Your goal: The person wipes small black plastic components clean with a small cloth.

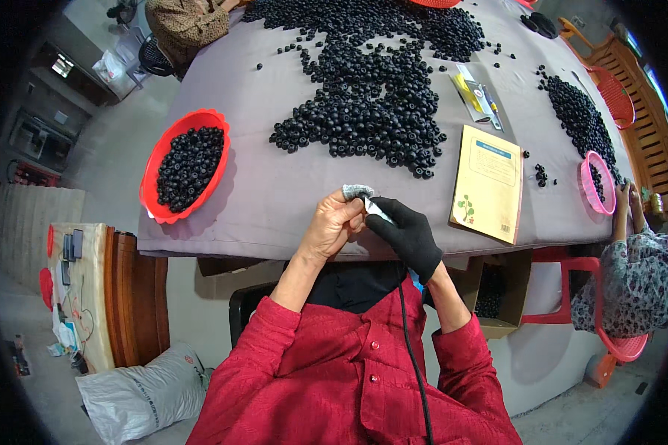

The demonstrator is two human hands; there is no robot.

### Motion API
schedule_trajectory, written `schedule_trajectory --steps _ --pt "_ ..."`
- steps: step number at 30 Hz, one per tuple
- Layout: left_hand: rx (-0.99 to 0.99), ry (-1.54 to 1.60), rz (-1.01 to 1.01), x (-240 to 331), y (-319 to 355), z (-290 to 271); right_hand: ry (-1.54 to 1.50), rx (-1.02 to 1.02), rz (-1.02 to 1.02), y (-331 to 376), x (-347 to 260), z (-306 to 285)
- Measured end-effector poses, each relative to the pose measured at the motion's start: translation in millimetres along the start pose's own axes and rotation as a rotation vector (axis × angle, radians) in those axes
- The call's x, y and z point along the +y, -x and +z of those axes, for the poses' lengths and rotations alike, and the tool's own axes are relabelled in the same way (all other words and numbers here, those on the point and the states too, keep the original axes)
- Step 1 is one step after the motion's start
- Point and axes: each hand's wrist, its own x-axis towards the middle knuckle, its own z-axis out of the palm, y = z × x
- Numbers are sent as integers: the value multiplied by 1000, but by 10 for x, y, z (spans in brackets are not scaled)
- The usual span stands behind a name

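Note:
My left hand (330, 226) is bare, with its fingers pinched together just past the near table edge. A grey-white wrap (357, 190) covers a fingertip there. My right hand (412, 236) wears a black glove and closes in against the left one. A strip of white (377, 210) shows at its fingertips. Between the two hands is a small dark spot, too small and hidden to name. Beyond them lies a wide heap of small round black pieces (371, 122) on the grey tablecloth (267, 200).
A red scalloped basket (147, 182) of black pieces stands at the left. On the right are a yellow booklet (486, 185), a packaged yellow tool (475, 96), a pink basket (589, 204) and another person's arms (631, 211). A cardboard box (516, 289) sits under the table.

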Motion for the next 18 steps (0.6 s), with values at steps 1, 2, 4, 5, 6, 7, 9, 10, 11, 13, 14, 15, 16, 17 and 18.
schedule_trajectory --steps 1,2,4,5,6,7,9,10,11,13,14,15,16,17,18 --pt "-13 7 -2 -2 2 -3 2 0 -14 -3 30 2" --pt "-12 7 -3 -6 4 -8 4 -1 -28 -5 56 3" --pt "-18 14 3 -16 -2 -12 -13 -13 -23 -7 79 -8" --pt "-21 14 1 -17 -5 -4 -28 -25 -19 -7 80 -19" --pt "-13 8 -5 -16 -5 7 -27 -22 -19 -5 63 -27" --pt "-1 0 -10 -15 -1 5 -26 -20 -12 -6 44 -21" --pt "-3 -1 -14 -21 -8 -11 -24 -18 -4 -8 41 -23" --pt "-3 -1 -15 -21 -7 -17 -18 -22 7 -11 49 -21" --pt "-3 -2 -15 -21 -4 -17 -12 -26 19 -11 53 -20" --pt "-2 -9 -6 -23 -1 -16 -22 -28 30 -13 52 -13" --pt "-2 -9 -6 -22 0 -13 -31 -30 41 -12 50 -11" --pt "8 -5 -14 -17 2 -10 -31 -30 41 -9 49 -13" --pt "17 -2 -22 -14 1 -8 -31 -34 33 -6 45 -17" --pt "17 -2 -21 -13 0 -9 -32 -38 24 -4 43 -19" --pt "16 -4 -21 -13 0 -13 -31 -38 24 -4 46 -18"
